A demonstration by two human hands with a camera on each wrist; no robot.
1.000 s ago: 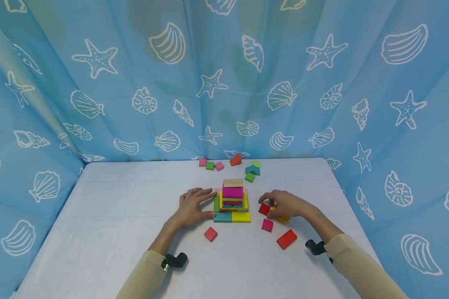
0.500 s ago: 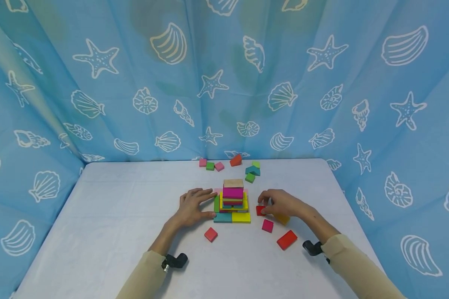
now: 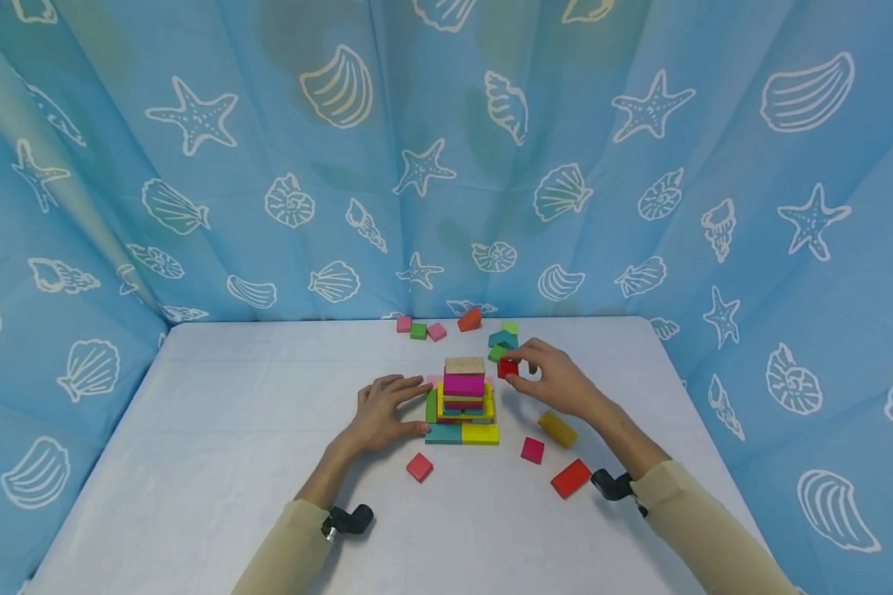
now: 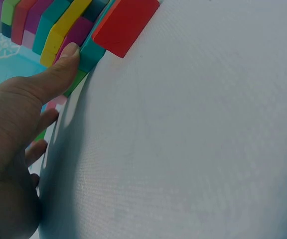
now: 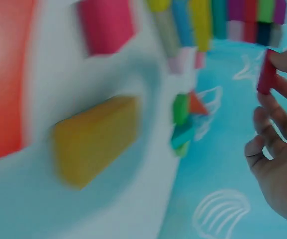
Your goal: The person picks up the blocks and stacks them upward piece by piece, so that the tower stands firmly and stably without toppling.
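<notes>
A tower of stacked colored blocks stands on a base of flat blocks, a teal one and a yellow one at its front. My left hand lies at the tower's left side with fingers and thumb extended; in the left wrist view the thumb tip appears to touch the lower blocks. My right hand is raised to the right of the tower, near its upper part. Between thumb and fingers it pinches a small red block, held apart from the tower. The other right fingers are loosely bent.
On the right of the white table lie a yellow block, a magenta block and a larger red block. A red block lies in front. Behind the tower are several small blocks, including an orange wedge. A blue curtain hangs behind.
My right hand has lifted the small red block off the table and carried it up and to the left, uncovering the yellow block. My left hand has stayed in place.
</notes>
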